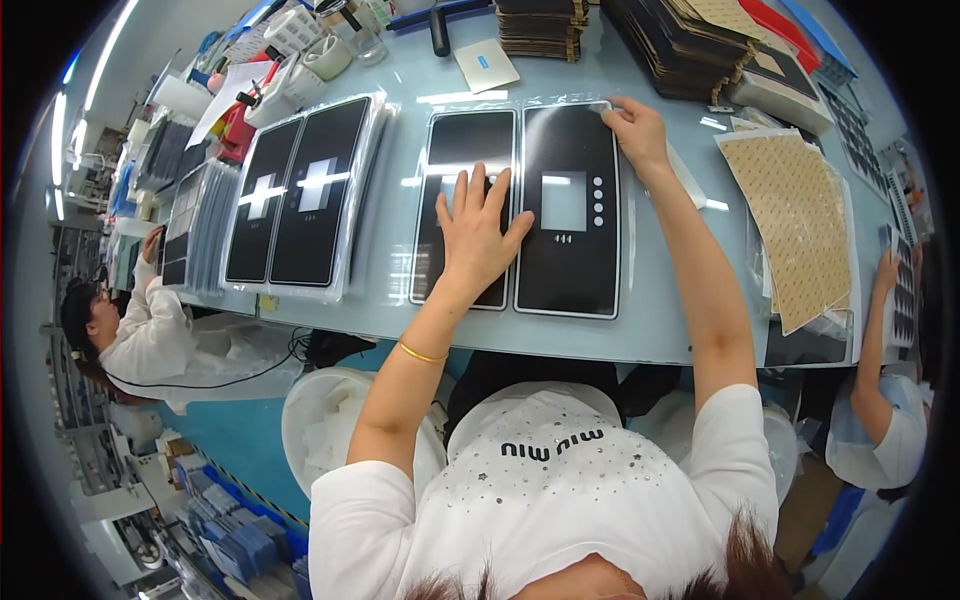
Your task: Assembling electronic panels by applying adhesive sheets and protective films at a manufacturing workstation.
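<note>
In front of me on the table lies a sheet with two black panels (pixel 568 275), each with a pale rectangular window, under glossy clear film. The right panel also has a column of white round spots. My left hand (pixel 475 235) rests flat across the sheet's middle with fingers spread, partly covering the left panel's window. At the sheet's far right corner, my right hand (pixel 637 132) has its thumb and index finger closed on the edge. Whether they grip the film alone or the whole sheet, I cannot tell. To the left lies a stack of similar black panel sheets (pixel 315 230).
Patterned tan backing sheets (pixel 790 220) lie at right. Stacks of brown-edged sheets (pixel 540 30) and dark sheets (pixel 675 50) stand at the back, near a pale square card (pixel 486 66). Co-workers sit at the left (pixel 150 340) and right (pixel 885 420).
</note>
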Available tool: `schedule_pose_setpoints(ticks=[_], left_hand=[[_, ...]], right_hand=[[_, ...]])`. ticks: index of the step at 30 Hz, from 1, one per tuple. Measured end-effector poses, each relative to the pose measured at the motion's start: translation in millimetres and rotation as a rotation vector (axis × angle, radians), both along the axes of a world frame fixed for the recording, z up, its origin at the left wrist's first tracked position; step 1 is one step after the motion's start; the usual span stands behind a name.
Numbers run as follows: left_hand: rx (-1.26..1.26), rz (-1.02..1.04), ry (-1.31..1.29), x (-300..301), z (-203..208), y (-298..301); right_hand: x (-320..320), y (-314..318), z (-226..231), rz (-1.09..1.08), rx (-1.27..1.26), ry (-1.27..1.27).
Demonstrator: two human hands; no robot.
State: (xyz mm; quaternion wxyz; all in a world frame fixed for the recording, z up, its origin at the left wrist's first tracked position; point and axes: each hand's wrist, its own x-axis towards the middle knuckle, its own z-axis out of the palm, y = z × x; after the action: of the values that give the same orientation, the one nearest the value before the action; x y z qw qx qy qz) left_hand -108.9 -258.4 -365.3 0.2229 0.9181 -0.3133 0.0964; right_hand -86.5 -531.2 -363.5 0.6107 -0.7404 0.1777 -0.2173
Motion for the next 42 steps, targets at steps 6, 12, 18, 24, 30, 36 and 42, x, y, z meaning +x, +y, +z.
schedule_pose_setpoints(ticks=[6, 12, 18, 24, 30, 36, 42], left_hand=[[0.228, 0.04, -0.051, 8.8, -6.6, -6.2], [0.293, 0.026, -0.114, 17.5, -12.9, 5.0], [-0.088, -0.023, -0.108, 23.8, -23.2, 2.9], [-0.636, -0.097, 0.289, 22.3, -3.5, 15.4], [-0.474, -0.043, 0.028, 24.9, -10.0, 9.4], [-0.515, -0.061, 0.038, 22.5, -15.4, 9.9], [-0.255, 0.066, -0.205, -59.8, -0.2, 63.6]], right_hand=[[11.0, -15.6, -17.6, -0.135, -0.801, -0.031], [-94.7, 122.6, 26.2, 0.757, -0.986, -0.441], [-111.2, 119.2, 28.6, 0.818, -0.614, -0.34], [-96.8, 113.6, 47.3, 0.993, -0.553, -0.031], [37.6, 92.0, 21.7, 0.248, -0.919, -0.27], [101.2, 114.3, -20.8, 0.236, -1.182, -0.103], [101.1, 116.5, -24.3, 0.221, -1.317, -0.065]])
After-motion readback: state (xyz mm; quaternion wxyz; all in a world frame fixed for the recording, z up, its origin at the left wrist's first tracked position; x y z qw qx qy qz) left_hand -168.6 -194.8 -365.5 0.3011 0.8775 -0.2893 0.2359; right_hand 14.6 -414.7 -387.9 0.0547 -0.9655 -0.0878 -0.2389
